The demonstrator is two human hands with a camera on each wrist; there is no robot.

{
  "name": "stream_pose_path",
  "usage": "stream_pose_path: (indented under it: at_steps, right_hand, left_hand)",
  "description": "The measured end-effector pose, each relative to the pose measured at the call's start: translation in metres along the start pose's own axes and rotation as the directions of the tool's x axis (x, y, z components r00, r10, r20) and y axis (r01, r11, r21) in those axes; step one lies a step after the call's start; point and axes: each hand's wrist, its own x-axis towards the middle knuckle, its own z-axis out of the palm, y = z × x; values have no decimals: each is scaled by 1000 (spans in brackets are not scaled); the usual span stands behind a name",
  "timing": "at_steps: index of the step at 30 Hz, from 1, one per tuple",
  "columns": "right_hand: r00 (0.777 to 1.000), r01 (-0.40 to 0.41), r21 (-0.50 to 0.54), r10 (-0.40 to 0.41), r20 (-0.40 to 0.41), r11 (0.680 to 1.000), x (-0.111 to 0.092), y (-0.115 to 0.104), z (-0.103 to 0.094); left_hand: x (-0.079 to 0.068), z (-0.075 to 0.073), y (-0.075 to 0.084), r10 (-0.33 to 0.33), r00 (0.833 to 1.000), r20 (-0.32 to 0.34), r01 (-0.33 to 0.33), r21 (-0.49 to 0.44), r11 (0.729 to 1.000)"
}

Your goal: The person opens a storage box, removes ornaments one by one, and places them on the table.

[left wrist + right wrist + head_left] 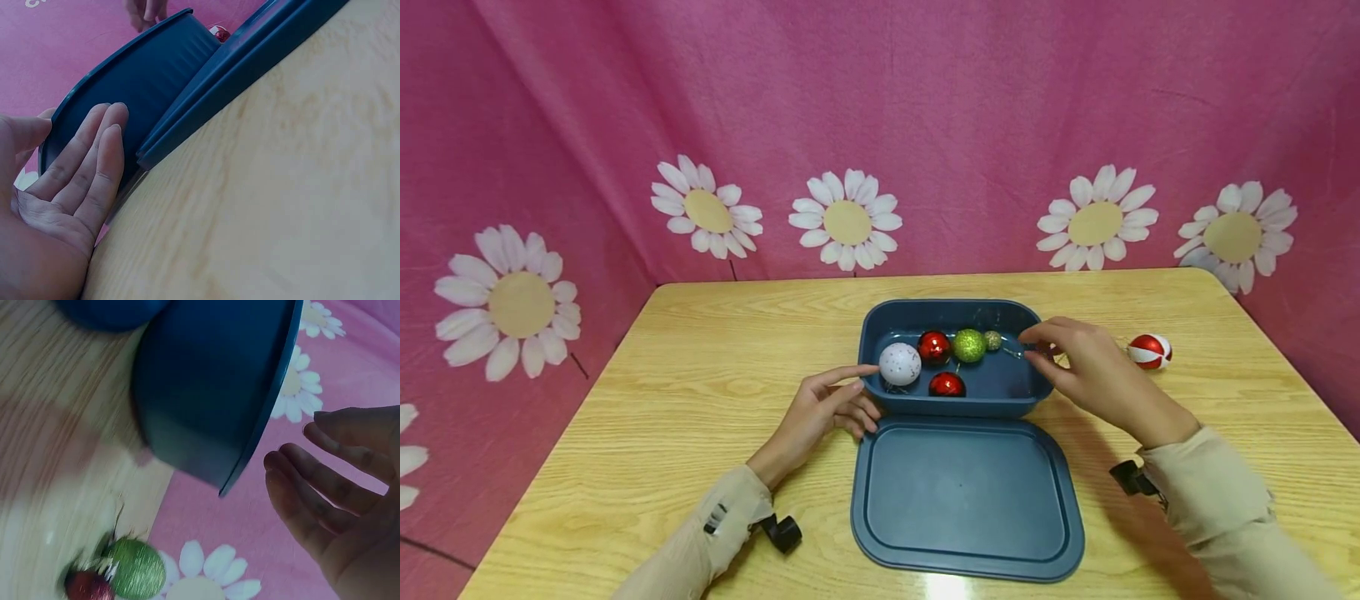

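Note:
A dark blue box [958,406] holds a speckled white ball [899,364], two shiny red balls [934,347], a glittery green ball [968,346] and a small gold ball [992,340]. At the box's left end, my left hand [829,404] rests its fingers along the outer wall, with thumb and index at the rim. My right hand [1090,367] hovers over the right end, fingers bent loosely and apart. In the right wrist view nothing shows between those fingers [297,506].
The flat blue lid [967,500] lies in front of the box. To the right of the box is a red-and-white ball [1150,352]. A green ball [136,569] appears beside the box in the right wrist view. A pink flowered cloth [925,125] hangs behind the wooden table [737,333].

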Motion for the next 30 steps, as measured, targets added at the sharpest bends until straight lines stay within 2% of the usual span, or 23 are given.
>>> stream_pose_path:
  at_steps: [5,10,15,21,27,30]
  right_hand:
    - [997,16,41,-19,81,999,14,-8,13]
    - [984,-17,104,-2,179,994,26,-14,27]
    - [972,-40,178,-2,234,983,34,-14,42]
    - [958,-66,248,-9,288,966,39,-14,54]
    - [935,-112,270,10,354,956,39,-10,62]
    - [932,-123,281,13,363,952,38,-9,64]
  left_hand:
    - [0,0,-1,-4,1000,-1,4,3,1000]
    - [1,0,-2,-8,1000,-2,8,0,1000]
    - [0,0,-2,-12,1000,-3,12,-3,1000]
    - [0,0,-1,-4,1000,-2,4,-9,1000]
    - [1,-1,0,-9,1000,-5,9,-2,1000]
    - [1,-1,0,-10,1000,-8,10,2,1000]
